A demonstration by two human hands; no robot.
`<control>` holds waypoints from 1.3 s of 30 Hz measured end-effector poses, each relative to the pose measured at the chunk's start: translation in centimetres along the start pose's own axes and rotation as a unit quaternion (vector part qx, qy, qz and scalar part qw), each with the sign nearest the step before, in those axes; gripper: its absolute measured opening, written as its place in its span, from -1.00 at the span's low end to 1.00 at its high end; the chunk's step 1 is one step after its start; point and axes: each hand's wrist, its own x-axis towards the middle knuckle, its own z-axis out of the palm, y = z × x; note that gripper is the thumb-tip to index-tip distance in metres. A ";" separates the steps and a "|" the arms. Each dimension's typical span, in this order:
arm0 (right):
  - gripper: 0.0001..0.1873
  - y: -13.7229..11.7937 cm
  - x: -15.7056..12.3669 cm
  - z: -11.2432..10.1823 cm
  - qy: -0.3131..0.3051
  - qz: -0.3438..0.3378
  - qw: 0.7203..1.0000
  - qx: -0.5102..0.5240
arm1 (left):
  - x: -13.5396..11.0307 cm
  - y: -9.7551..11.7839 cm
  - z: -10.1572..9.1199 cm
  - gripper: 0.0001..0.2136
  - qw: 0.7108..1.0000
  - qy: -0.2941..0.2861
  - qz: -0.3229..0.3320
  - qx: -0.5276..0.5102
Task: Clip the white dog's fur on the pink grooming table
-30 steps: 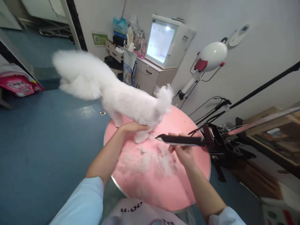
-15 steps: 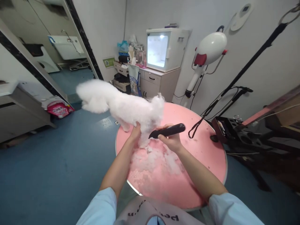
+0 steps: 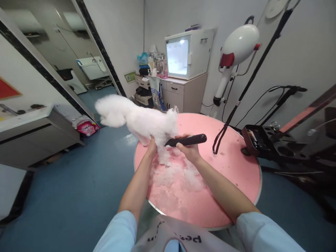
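Note:
A fluffy white dog (image 3: 147,120) stands on a round pink grooming table (image 3: 215,199), its rounded head end extending past the table's left edge. My left hand (image 3: 152,148) is closed round one of the dog's legs at the near side, with most of its fingers hidden by fur. In my right hand (image 3: 190,149) is a black hair clipper (image 3: 187,140), held level with its blade end against the fur of the hind leg. Loose clumps of cut white fur (image 3: 181,175) lie on the table below the leg.
A black grooming loop (image 3: 219,140) hangs over the table's right side. Beyond it are a black tool tray (image 3: 259,140) and a white stand dryer (image 3: 237,45). At the back, a lit white cabinet (image 3: 199,56) sits on drawers (image 3: 181,92).
The camera view has turned slightly left. The clipper has moved slightly up the dog's leg and tilts less. My left hand keeps its hold on the leg.

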 end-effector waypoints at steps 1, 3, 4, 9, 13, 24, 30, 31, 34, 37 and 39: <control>-0.66 -0.1 0.2 0.1 0.010 0.002 1.000 0.007 | -0.1 0.1 0.1 -0.39 1.000 0.006 0.004 -0.001; -0.65 0.2 0.6 0.3 -0.021 0.023 1.000 0.001 | -0.4 0.3 0.3 -0.39 1.000 0.011 0.015 -0.008; -0.66 0.5 0.7 0.3 -0.051 0.037 0.998 -0.005 | -0.5 0.4 0.4 -0.39 1.000 0.008 0.016 -0.014; -0.72 1.6 1.1 -0.8 -0.115 0.084 0.990 0.000 | -0.5 0.8 0.5 -0.34 1.000 -0.018 0.001 -0.023; -0.77 1.3 1.5 -0.5 -0.013 0.073 0.997 -0.021 | -0.1 0.8 0.8 -0.27 0.998 -0.024 -0.010 -0.052; -0.76 0.6 -1.5 0.0 0.042 0.082 0.988 -0.128 | 0.7 0.2 1.3 -0.24 0.986 -0.077 -0.112 -0.101; -0.71 1.3 -3.2 -0.2 0.045 0.094 0.984 -0.142 | 1.4 -0.4 2.2 -0.33 0.979 -0.122 -0.124 -0.108; -0.71 1.5 -3.5 -0.4 0.035 0.099 0.984 -0.142 | 1.5 -0.5 2.4 -0.35 0.978 -0.129 -0.123 -0.110; -0.72 1.2 -4.1 -1.2 0.020 0.110 0.984 -0.142 | 1.7 -0.6 3.1 -0.40 0.976 -0.142 -0.117 -0.120; -0.73 0.0 -3.2 -1.8 0.105 0.071 0.984 -0.126 | 1.7 -0.6 3.7 -0.50 0.974 -0.146 -0.113 -0.134; -0.72 -0.7 -2.4 -1.6 0.134 0.038 0.983 -0.123 | 1.6 -0.5 3.9 -0.57 0.971 -0.143 -0.120 -0.146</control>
